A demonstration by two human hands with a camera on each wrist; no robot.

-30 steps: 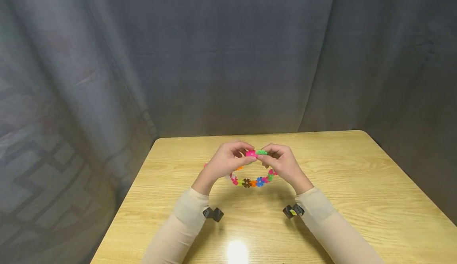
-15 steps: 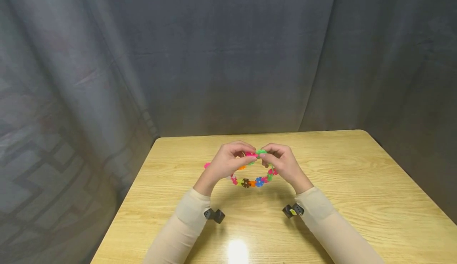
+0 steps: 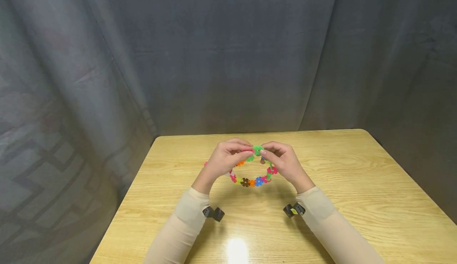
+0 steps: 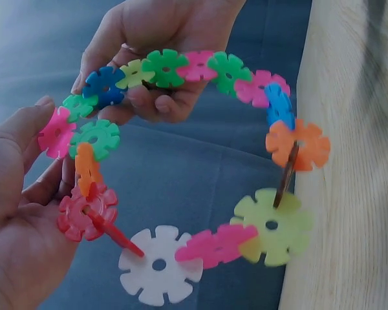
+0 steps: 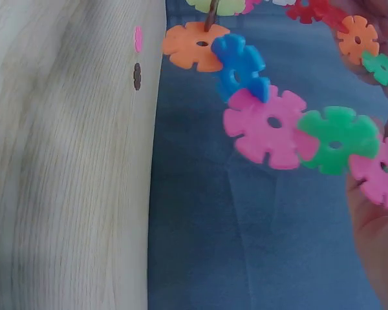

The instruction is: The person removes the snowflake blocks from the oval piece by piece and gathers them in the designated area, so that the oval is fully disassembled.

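Ring of snowflake discs [image 3: 254,172], centre frame above the table [image 3: 357,184]: hangs between both hands, top ends pinched by left hand [image 3: 224,161] and right hand [image 3: 283,162], equally near.

No text, label, brand, number or sign can be read in any view. The yellow patch on the black wrist camera mount [image 3: 294,210] near the table's front edge may be a sticker, but it is too small to read. The snowflake-disc ring [image 4: 181,161] carries no lettering.
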